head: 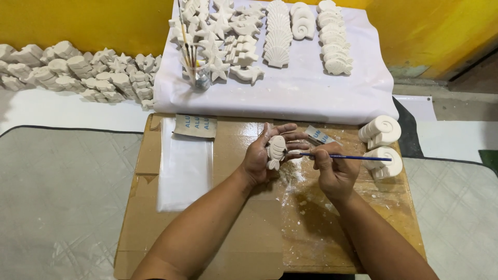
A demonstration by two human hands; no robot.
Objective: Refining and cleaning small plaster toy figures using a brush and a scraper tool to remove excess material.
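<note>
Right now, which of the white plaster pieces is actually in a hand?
The fish-shaped piece, cradled in the left hand; all the others lie on the cardboard, white sheet or floor.

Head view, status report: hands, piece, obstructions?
Left hand cradles white fish figure. Right hand holds blue-handled brush, tip at the fish. Snail-shell casts beside right hand, not touching.

White plaster fish figure (276, 151), unpainted, lying across an open palm, thin blue-handled brush (342, 156) level, tip at fish
</note>
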